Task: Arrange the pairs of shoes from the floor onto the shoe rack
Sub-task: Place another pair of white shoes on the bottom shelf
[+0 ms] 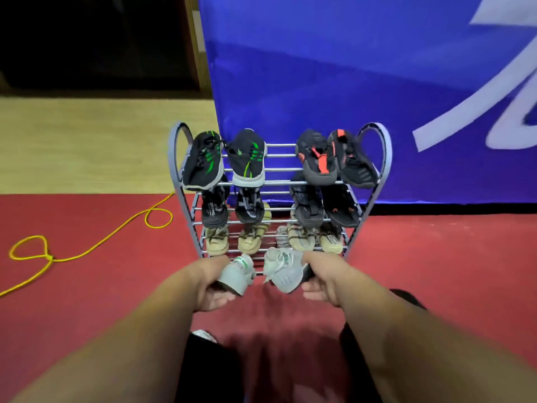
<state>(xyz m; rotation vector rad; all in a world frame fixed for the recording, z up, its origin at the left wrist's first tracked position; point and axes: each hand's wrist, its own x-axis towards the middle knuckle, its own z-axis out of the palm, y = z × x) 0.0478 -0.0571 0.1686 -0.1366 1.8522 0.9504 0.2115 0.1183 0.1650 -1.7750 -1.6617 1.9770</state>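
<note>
A grey metal shoe rack stands in front of me with several tiers. Its top tier bears a black-and-green pair on the left and a black-and-orange pair on the right. Dark pairs fill the second tier and beige pairs the third. My left hand grips a pale grey shoe by its heel at the foot of the rack. My right hand grips the matching pale grey shoe, laces up, beside it. Both shoes hover at the lowest tier's front.
A blue banner hangs right behind the rack. A yellow cord loops over the red floor on the left. Pale wooden flooring lies beyond it. My dark-clothed knees sit at the bottom edge.
</note>
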